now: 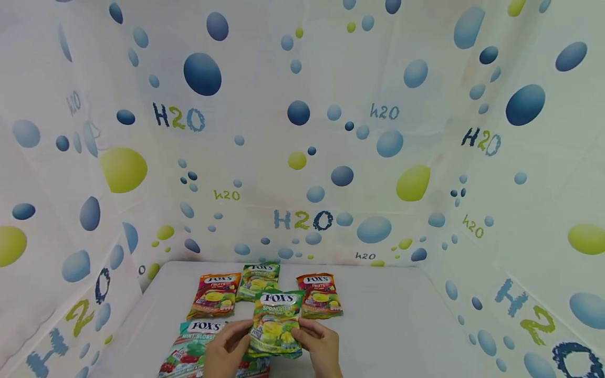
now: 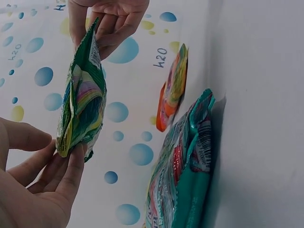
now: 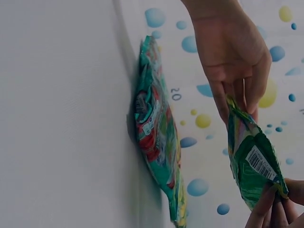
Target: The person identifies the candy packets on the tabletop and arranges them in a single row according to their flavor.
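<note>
Both hands hold up a green Fox's Spring Tea bag, its printed front facing the head camera. My left hand pinches the bag's left edge and my right hand pinches its right edge. In the left wrist view the green bag appears edge-on between my left hand and my right hand. The right wrist view has the bag with its barcode side showing, my right hand at the lower corner and my left hand above.
A teal Mint Blossom bag lies at the front left, partly behind my left hand. Farther back lie a red-orange Fruits bag, a second green bag and another Fruits bag. A patterned curtain surrounds the white table.
</note>
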Available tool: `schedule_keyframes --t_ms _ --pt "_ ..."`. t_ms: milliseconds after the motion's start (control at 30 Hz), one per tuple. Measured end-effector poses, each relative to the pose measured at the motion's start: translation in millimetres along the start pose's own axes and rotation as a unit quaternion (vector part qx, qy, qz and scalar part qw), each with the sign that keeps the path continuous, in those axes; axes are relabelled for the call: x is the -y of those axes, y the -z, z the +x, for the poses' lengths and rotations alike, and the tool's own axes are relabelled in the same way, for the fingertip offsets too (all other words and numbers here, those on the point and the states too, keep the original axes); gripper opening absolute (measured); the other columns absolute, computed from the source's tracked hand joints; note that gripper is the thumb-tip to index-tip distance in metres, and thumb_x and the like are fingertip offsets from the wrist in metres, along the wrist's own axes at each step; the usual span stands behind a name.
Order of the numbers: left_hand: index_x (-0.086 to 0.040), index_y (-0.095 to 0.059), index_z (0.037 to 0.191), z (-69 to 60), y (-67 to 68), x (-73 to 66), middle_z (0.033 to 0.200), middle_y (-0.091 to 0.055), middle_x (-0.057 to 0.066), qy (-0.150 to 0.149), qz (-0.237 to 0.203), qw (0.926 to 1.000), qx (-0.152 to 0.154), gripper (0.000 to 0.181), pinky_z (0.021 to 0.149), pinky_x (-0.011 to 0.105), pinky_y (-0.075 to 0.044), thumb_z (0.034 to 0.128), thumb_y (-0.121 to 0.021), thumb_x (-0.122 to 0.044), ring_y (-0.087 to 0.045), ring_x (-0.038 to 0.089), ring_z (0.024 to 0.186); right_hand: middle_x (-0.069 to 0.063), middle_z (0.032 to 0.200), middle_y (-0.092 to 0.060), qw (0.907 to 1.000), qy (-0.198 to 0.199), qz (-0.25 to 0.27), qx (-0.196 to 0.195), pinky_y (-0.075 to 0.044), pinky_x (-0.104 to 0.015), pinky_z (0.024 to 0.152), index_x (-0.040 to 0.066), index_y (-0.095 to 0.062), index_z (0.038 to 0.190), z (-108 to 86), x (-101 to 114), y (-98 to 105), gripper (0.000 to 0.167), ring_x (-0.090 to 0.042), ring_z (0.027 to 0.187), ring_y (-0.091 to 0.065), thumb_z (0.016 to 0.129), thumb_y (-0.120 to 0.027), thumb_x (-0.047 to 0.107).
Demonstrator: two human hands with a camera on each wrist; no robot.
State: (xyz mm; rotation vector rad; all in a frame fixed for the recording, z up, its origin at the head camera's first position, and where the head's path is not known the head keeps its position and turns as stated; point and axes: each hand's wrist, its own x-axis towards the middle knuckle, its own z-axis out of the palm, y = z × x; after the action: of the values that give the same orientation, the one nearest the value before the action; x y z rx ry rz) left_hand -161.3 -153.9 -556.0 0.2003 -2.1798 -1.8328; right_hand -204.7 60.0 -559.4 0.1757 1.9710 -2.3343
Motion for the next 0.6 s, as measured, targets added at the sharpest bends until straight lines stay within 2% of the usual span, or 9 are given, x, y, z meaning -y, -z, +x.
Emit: schedule_keyframes --t_ms 100,367,600 --pt "-0.007 -0.077 0.118 -1.0 -1.8 2.5 0.119 -0.071 0.010 0.005 -0.006 0.9999 0.007 0.025 0.090 0.021 -0.058 0.0941 -0.075 -0.002 -0.072 0.017 0.106 -0.013 0.100 -0.079 1.0000 0.001 -0.003 0.001 -0.064 -0.031 0.076 -0.006 -0.075 0.117 -1.3 -0.6 4.1 0.035 -0.014 0.087 -0.076 0.087 -0.085 0.009" --pt "-0.004 -0.075 0.120 -8.1 -6.2 6.9 0.118 -0.071 0.012 0.041 -0.016 0.9983 0.039 0.024 0.088 0.026 -0.060 0.0965 -0.072 -0.006 -0.071 0.026 0.108 -0.011 0.098 -0.079 0.9994 -0.005 -0.033 0.009 -0.064 -0.033 0.077 -0.004 -0.076 0.116 -5.3 -1.1 16.3 0.037 -0.016 0.087 -0.076 0.085 -0.087 0.013" --pt "0.000 -0.074 0.121 -12.8 -7.5 12.7 0.121 -0.070 0.018 0.040 -0.003 0.9969 0.067 0.026 0.086 0.027 -0.060 0.0970 -0.073 -0.011 -0.071 0.031 0.108 -0.009 0.094 -0.079 0.9985 -0.017 -0.052 0.006 -0.063 -0.035 0.076 -0.003 -0.077 0.114 -6.0 -5.9 25.9 0.036 -0.016 0.085 -0.075 0.084 -0.088 0.015"
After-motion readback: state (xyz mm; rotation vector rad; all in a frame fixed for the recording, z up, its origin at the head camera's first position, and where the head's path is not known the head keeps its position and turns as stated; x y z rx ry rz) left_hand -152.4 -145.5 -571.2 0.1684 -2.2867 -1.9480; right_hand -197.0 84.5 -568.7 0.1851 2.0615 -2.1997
